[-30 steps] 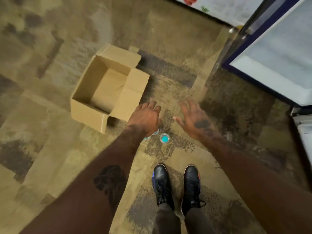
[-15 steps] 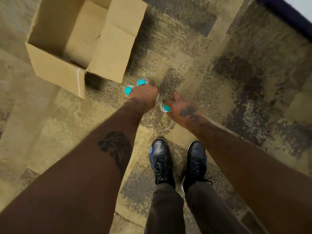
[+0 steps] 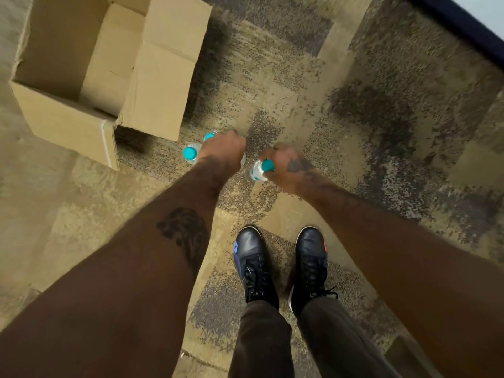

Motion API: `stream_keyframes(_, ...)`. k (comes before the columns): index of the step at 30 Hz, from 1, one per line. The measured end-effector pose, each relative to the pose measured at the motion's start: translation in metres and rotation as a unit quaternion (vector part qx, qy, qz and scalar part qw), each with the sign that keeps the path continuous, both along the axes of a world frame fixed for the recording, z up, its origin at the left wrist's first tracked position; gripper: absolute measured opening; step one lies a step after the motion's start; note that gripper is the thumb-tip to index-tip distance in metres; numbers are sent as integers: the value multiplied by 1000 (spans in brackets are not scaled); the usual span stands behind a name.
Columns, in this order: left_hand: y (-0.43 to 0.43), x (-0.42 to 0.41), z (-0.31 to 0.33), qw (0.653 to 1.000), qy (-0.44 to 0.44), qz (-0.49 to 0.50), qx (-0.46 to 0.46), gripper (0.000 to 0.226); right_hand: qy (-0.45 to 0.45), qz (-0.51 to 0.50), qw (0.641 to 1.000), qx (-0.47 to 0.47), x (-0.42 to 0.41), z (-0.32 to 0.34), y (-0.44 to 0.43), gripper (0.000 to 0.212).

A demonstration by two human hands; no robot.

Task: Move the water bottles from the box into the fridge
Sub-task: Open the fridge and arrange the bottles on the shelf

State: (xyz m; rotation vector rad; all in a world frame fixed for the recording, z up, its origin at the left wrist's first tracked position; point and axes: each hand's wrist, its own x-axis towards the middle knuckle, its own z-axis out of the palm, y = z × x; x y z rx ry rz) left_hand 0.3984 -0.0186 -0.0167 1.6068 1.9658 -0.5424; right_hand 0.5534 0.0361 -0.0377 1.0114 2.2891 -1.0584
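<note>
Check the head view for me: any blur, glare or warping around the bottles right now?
Head view: light is soft and even, no glare; the water bottles and cardboard box are slightly motion-blurred; the shoes look sharper; wide-angle distortion stretches the forearms toward the lower corners.

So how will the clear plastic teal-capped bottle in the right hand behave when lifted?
Gripped near its cap by the right hand, the clear plastic teal-capped bottle will probably hang and swing. Capped, so unlikely to spill.

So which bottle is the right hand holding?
The bottle farthest from the box: the right hand grips its cap. The others sit by the left hand.
</note>
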Motion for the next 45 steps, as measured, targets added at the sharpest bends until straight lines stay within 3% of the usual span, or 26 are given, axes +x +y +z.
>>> stream_keyframes(4,17,-2,20,997,-63,48,15,30,21,-92,995,-22,17,31,33,35)
stream_keyframes(10,67,1,104,989,-134,58,25,30,17,-114,993,-3,37,120,89,37)
stream_keyframes(21,189,36,333,983,-150,-58,84,26,20,-211,977,39,93,319,179,35)
stream_keyframes(31,306,110,492,963,-118,-185,154,29,30,-226,965,128,213,504,299,33)
stream_keyframes(38,411,181,596,933,-132,-225,247,32,85,-286,928,223,286,621,396,33)
stream_keyframes(42,472,219,634,908,-139,-253,303,23,122,-330,895,273,311,649,447,37)
stream_keyframes(45,514,243,641,895,-135,-245,347,31,177,-398,855,283,320,652,485,32)
